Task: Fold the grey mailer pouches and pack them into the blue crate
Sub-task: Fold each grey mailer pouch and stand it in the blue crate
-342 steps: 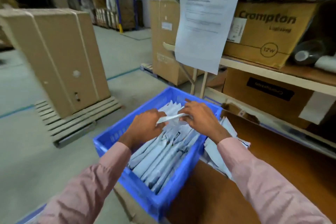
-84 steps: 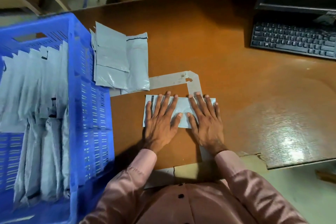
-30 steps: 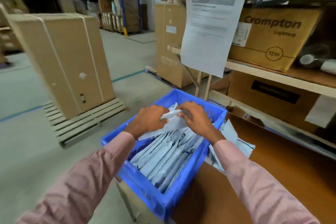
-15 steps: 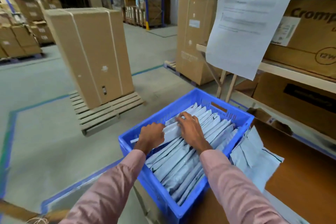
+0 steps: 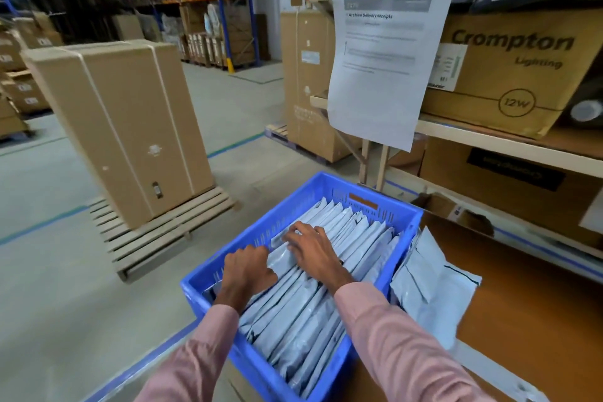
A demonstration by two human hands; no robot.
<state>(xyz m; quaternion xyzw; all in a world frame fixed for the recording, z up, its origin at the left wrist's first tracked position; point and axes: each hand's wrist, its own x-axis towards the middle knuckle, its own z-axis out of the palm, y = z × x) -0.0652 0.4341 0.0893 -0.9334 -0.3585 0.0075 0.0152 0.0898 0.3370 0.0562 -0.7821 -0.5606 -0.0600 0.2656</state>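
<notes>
I am standing at a brown wooden table (image 5: 538, 297) in a warehouse, with the blue crate (image 5: 208, 290) sitting at its left edge. The crate is holding rows of folded grey mailer pouches (image 5: 303, 313) standing on edge. My left hand (image 5: 246, 271) is curling its fingers down among the pouches near the crate's left wall; I cannot tell whether it is gripping one. My right hand (image 5: 315, 248) is lying on the pouch tops with its fingers loosely spread. A stack of unfolded pouches (image 5: 430, 287) is lying on the table just beside the crate's right wall. A printed sheet (image 5: 385, 55) is hanging from the shelving (image 5: 489, 137) ahead, beside a Crompton carton (image 5: 509, 68). Across the grey concrete floor (image 5: 49, 287), a tall strapped carton (image 5: 120, 121) is standing on a wooden pallet (image 5: 156, 232).
</notes>
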